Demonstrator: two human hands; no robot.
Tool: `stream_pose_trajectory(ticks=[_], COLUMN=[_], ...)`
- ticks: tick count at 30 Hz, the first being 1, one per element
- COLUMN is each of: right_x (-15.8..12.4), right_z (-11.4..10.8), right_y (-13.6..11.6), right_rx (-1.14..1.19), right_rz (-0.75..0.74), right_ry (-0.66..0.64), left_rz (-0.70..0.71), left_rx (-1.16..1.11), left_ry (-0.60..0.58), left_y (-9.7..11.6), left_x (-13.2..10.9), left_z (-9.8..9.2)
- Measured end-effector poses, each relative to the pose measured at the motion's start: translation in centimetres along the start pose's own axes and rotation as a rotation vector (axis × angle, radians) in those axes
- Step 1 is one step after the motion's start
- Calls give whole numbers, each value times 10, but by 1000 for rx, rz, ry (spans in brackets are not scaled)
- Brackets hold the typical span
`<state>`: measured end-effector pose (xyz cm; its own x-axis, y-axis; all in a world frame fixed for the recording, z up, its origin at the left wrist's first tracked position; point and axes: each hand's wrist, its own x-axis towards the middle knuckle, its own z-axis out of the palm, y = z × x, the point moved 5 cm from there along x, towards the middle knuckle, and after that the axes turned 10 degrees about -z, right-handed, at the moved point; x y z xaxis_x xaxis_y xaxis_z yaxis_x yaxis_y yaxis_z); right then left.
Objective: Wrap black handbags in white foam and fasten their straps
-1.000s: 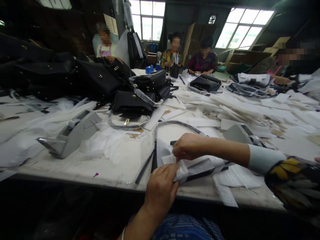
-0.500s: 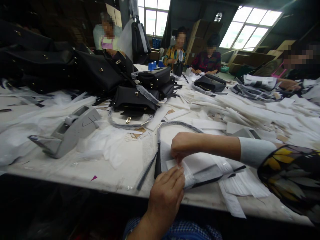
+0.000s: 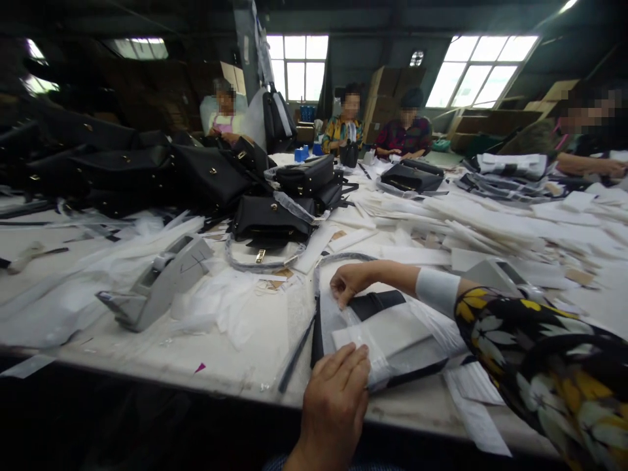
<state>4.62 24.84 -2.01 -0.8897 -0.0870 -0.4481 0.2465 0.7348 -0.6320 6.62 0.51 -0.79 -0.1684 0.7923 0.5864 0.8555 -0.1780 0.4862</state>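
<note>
In front of me lies a black handbag (image 3: 377,304), partly wrapped in thin white paper, its covered handle (image 3: 343,256) arching away. My left hand (image 3: 338,392) rests flat near the bag's front edge, fingertips on a folded white sheet (image 3: 402,332). Above the bag's far left part, my right hand (image 3: 349,282) is pinched on the end of a clear strip of tape (image 3: 350,316), which runs down toward the left fingers. More clear tape shows across the sheet. Against the bag's left side lies a dark strap (image 3: 297,353).
Grey tape dispensers stand left (image 3: 164,278) and right (image 3: 495,278). Black handbags (image 3: 275,219) are piled at the left and middle. White foam sheets (image 3: 466,219) cover the right, with paper strips (image 3: 478,415) at the front edge. Several people sit across the table.
My right hand has moved away from my left, drawing out the clear strip and uncovering black bag surface. My left hand stays on the sheet. The view has tilted upward.
</note>
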Motion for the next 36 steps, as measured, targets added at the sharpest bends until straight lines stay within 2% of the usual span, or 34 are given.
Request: stream_pose_trajectory(ticks=[4,8,11,13,16,18,20,27,32,36], right_x=[-4,-33,-54,-57,-47,-37,-30,-30,-41,-51], right_z=[-11,-8,13,23,29,28,24,31,25,26], right_y=[2,-17,-34,-37,-30,-24,-19,-5,-8,-21], right_rx=[-32,-103,-189,-245,-173,-78,-11,143,129,66], right_rz=[11,-34,-69,-22,86,95,65,-49,15,40], right_ry=[133,294,280,250,141,54,24,78,233,218], left_rz=[48,62,56,43,20,15,11,13,41,53], left_rx=[27,52,52,50,51,54,56,67,72,83], left_ry=[39,67,61,58,40,34,31,15,32,43], left_y=[2,2,2,2,1,1,0,-2,0,2], left_x=[0,-1,-2,-2,-4,-5,-5,-5,-6,-8], left_z=[-1,-1,1,2,3,4,4,6,5,4])
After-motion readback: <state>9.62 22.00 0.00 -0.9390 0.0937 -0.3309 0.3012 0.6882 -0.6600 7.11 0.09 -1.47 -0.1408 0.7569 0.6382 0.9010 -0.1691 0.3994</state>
